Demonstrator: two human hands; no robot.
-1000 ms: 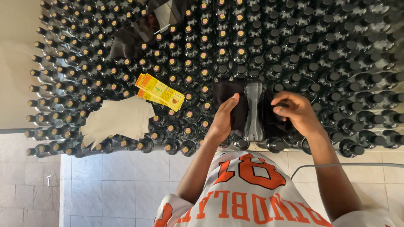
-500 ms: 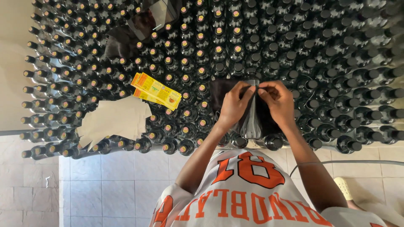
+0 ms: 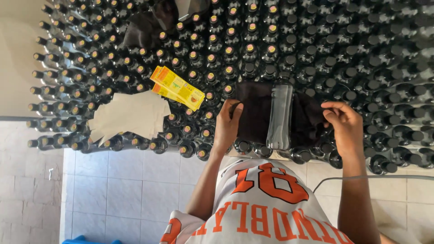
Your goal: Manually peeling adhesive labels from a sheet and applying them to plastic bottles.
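Hands: L hand (image 3: 227, 123) & R hand (image 3: 344, 124) pinch dark cloth (image 3: 254, 110) edges; clear bottle (image 3: 280, 113) atop; cloth folds unclear.

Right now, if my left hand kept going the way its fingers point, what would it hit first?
The left hand already touches the dark cloth; straight on, probably the capped bottles beyond its edge, though depth is unclear.

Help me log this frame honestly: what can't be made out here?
Head view only:
- What the left hand pinches at the dark cloth: fingertips hide it.
- Clear bottle contents: too glary.
- Paper sheets faces: blank side up.
- Far bottles: blurred, cut by the top edge.
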